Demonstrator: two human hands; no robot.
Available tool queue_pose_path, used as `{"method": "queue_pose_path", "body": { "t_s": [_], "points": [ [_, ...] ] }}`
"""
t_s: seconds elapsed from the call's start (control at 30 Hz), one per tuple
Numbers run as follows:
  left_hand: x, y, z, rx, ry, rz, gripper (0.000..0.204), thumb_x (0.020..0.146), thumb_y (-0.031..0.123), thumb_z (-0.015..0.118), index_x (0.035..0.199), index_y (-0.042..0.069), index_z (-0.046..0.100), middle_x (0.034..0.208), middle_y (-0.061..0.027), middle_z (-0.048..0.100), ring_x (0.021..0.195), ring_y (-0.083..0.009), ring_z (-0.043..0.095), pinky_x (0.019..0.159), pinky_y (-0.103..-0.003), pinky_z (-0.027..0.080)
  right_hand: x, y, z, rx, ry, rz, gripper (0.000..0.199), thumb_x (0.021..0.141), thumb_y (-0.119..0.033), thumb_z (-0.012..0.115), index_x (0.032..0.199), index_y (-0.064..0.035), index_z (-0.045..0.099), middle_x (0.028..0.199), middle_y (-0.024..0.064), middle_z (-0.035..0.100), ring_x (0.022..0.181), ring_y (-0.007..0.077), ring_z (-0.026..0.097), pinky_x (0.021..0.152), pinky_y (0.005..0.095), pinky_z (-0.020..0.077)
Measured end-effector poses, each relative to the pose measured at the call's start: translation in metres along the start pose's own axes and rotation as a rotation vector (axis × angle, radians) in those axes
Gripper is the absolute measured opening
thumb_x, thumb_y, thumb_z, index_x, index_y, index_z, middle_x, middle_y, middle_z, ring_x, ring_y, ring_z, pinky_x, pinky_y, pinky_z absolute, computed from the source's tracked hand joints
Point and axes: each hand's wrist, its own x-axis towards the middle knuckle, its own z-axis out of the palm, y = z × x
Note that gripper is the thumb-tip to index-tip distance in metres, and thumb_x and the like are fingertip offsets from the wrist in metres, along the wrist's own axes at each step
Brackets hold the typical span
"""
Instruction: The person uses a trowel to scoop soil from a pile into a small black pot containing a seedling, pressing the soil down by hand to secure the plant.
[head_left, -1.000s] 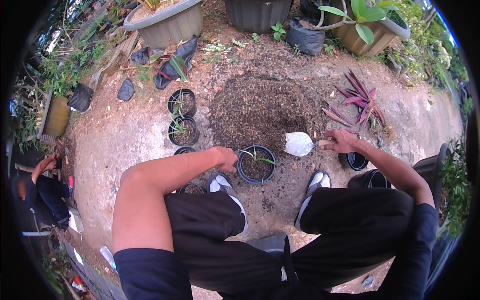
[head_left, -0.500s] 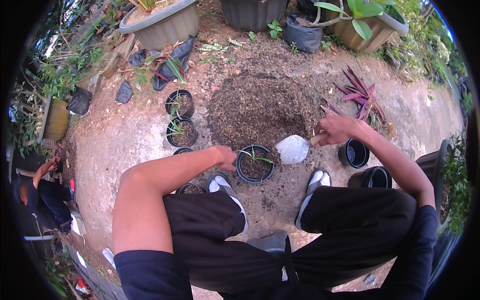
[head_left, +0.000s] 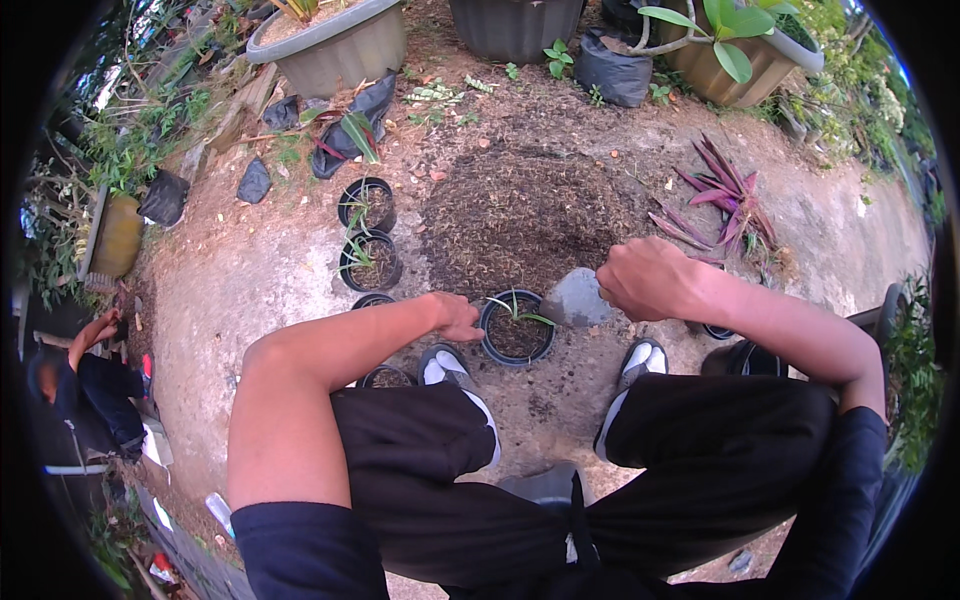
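Note:
In front of me a round black pot (head_left: 518, 328) stands on the ground, filled with dark soil and holding a small plant (head_left: 516, 308) with narrow green-white leaves. Beside its left rim hovers my left hand (head_left: 458, 318), fingers loosely bent and nothing visible in them. My right hand (head_left: 648, 280) is closed round the handle of a trowel, which the fingers mostly hide. Its flat grey blade (head_left: 580, 298) points left, near the pot's right rim, at the front edge of a dark soil heap (head_left: 520, 205).
More black pots (head_left: 370, 262) with similar plants line the left. Empty-looking black pots (head_left: 745, 358) sit under my right forearm. Uprooted purple-leaved plants (head_left: 735, 200) lie at right. Large planters (head_left: 335, 50) stand at the back. Another person (head_left: 95, 385) sits far left.
My right hand has moved slightly left and turned over, so the trowel blade has tilted from shiny and bright to dull grey. My left hand stays by the pot's left rim.

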Motion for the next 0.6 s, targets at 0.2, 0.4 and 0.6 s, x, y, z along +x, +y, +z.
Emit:
{"method": "queue_pose_path", "body": {
  "t_s": [0.2, 0.4, 0.6],
  "points": [
    [0.004, -0.004, -0.003, -0.019, -0.032, -0.022, 0.054, 0.101, 0.048, 0.041, 0.117, 0.003, 0.066, 0.115, -0.0225, 0.067, 0.115, -0.0385, 0.061, 0.098, -0.048, 0.048, 0.024, 0.047, 0.002, -0.002, -0.214, 0.008, 0.034, 0.092, -0.033, 0.059, 0.09, 0.0003, 0.067, 0.077, 0.0205, 0.068, 0.078, 0.0386, 0.069, 0.072, 0.0486, 0.0563],
    [0.015, -0.008, 0.002, -0.031, 0.043, 0.004, 0.046, 0.1, 0.045, 0.048, 0.117, 0.006, 0.066, 0.112, -0.0216, 0.068, 0.113, -0.0386, 0.062, 0.093, -0.049, 0.051, 0.003, 0.101, 0.138, 0.331, -0.292, 0.078, 0.045, 0.099, -0.036, 0.052, 0.125, -0.0005, 0.04, 0.085, 0.0248, 0.067, 0.084, 0.0471, 0.066, 0.075, 0.0547, 0.0516],
    [0.017, -0.01, 0.004, -0.048, -0.005, -0.033, 0.05, 0.1, 0.049, 0.046, 0.12, 0.007, 0.065, 0.12, -0.0203, 0.065, 0.118, -0.0374, 0.059, 0.097, -0.048, 0.048, -0.046, 0.069, 0.241, 0.75, -0.291, 0.201, 0.04, 0.104, -0.04, 0.041, 0.116, -0.0021, 0.036, 0.094, 0.0326, 0.063, 0.095, 0.0513, 0.061, 0.081, 0.0583, 0.0474]
  ]
}}
